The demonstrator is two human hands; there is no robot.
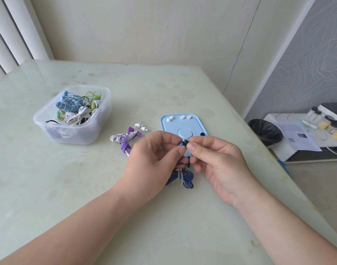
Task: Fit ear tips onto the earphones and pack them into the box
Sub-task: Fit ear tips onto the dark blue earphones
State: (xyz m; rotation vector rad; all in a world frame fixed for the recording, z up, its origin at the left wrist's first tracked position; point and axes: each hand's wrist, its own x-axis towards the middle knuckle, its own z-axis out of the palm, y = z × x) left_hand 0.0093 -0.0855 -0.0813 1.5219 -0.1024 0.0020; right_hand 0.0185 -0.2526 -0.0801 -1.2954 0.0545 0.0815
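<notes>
Earphones [186,178]: dark blue, white-tied coil.

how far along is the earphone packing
Done: coiled earphones lie in the clear box. In hand: left hand holds a dark blue earbud, right hand pinches a black ear tip at it. Left: white earphones and purple earphones on the table; white ear tips on the blue tray.

Left hand [154,152], right hand [219,157], fingertips [182,150] together

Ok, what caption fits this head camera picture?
Left hand holds a dark blue earphone while the right hand pinches a black ear tip against it.
</notes>
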